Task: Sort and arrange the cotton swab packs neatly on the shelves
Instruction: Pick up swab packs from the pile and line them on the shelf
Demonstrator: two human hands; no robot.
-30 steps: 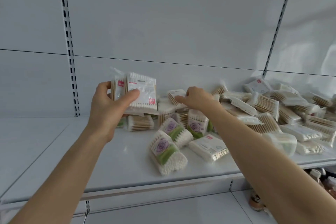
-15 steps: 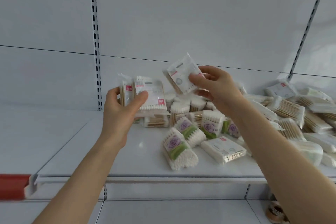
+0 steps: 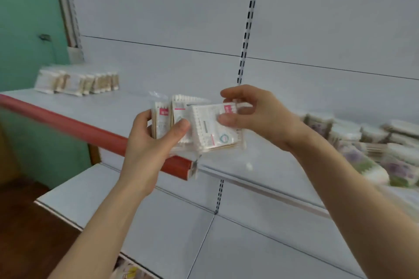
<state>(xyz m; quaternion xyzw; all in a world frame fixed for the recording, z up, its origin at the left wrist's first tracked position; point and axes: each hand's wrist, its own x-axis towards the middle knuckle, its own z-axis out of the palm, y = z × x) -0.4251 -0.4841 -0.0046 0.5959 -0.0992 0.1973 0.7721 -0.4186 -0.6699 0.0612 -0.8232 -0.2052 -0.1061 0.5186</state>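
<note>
Above the shelf [image 3: 127,106] edge, the left grip [image 3: 154,142] holds a few swab packs [image 3: 162,121] upright; the right grip [image 3: 256,118], at 3 o'clock, pinches another pack [image 3: 210,129] just beside them. A tidy row [image 3: 77,81] stands at 10 o'clock, a loose pile [image 3: 374,142] at 3.

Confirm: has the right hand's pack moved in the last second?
Yes. The pack went left, from right of the upright to left of it, up to the left hand's packs.
</note>
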